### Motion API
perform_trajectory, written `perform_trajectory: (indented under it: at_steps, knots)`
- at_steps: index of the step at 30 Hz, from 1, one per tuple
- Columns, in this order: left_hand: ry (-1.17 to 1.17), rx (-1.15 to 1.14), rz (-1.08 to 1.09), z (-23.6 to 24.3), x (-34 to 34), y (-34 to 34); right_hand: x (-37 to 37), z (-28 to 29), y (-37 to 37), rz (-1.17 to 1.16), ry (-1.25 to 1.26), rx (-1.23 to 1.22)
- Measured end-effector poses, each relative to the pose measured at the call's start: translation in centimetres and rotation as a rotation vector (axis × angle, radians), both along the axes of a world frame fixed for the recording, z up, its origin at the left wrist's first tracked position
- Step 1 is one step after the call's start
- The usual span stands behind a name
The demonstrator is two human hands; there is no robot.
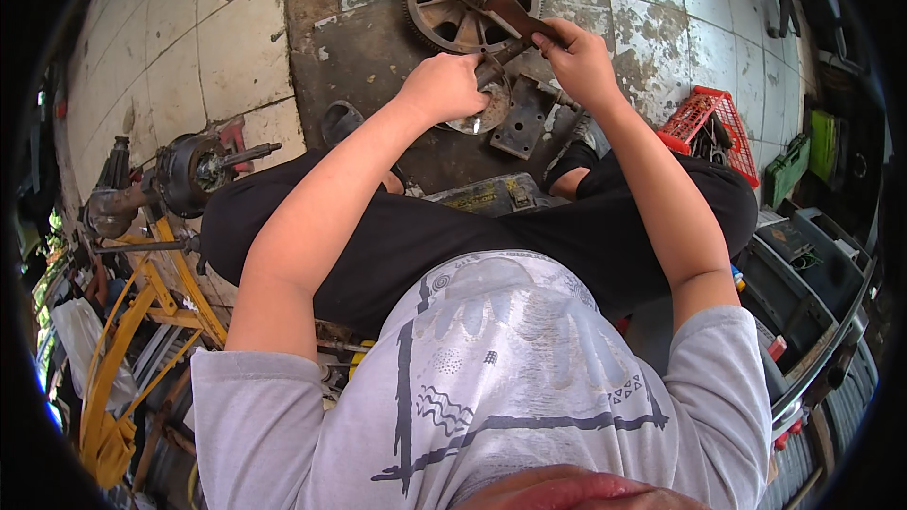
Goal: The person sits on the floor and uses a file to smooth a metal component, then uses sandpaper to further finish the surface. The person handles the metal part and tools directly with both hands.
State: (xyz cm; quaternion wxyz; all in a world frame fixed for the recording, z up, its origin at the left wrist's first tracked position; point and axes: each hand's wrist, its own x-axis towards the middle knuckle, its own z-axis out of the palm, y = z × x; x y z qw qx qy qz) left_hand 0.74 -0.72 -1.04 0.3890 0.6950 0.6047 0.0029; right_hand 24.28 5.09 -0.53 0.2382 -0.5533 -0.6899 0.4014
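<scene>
Right now, your right hand (578, 64) is closed around a brown brush-like tool (511, 15) whose long axis slants up and leftward, its dark head over the toothed wheel (470, 30) on the floor (652, 33). Your left hand (440, 87) pinches a dark piece (489, 72) just below; your fingers partly hide it, so its full shape stays unclear, as does any contact with the tool.

Tiled floor (241, 47) in the upper left of the frame leaves a wide lane toward the toothed wheel (472, 14) at top centre; another opens right of it, above the red crate (709, 132). The right hand (578, 61) and its brown tool (515, 14) bar the wheel's lower right. Below, the drilled block (521, 123) crowds the middle; at left, a shafted housing (194, 170) juts inward.
</scene>
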Motion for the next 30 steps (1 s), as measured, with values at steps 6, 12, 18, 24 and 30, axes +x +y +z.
perform_trajectory:
  at_steps: [6, 12, 18, 24, 30]
  knots:
    - [0.004, 0.02, -0.033, 0.1, 0.0, 0.1, -0.1, 0.7, 0.1, -0.013, -0.106, -0.084]
    - [-0.018, 0.069, -0.014, -0.3, 0.1, -0.2, 0.0, 1.3, -0.1, -0.009, -0.068, -0.028]
    - [-0.011, 0.018, 0.0, -0.1, 0.0, -0.2, 0.2, 0.5, 0.0, -0.019, -0.07, -0.025]
    - [-0.005, 0.01, 0.001, 0.2, -0.2, -0.2, 0.2, -0.5, 0.0, -0.01, -0.063, -0.045]
    - [0.017, 0.018, -0.016, -0.1, 0.0, 0.2, 0.3, 0.8, 0.0, -0.004, -0.083, -0.081]
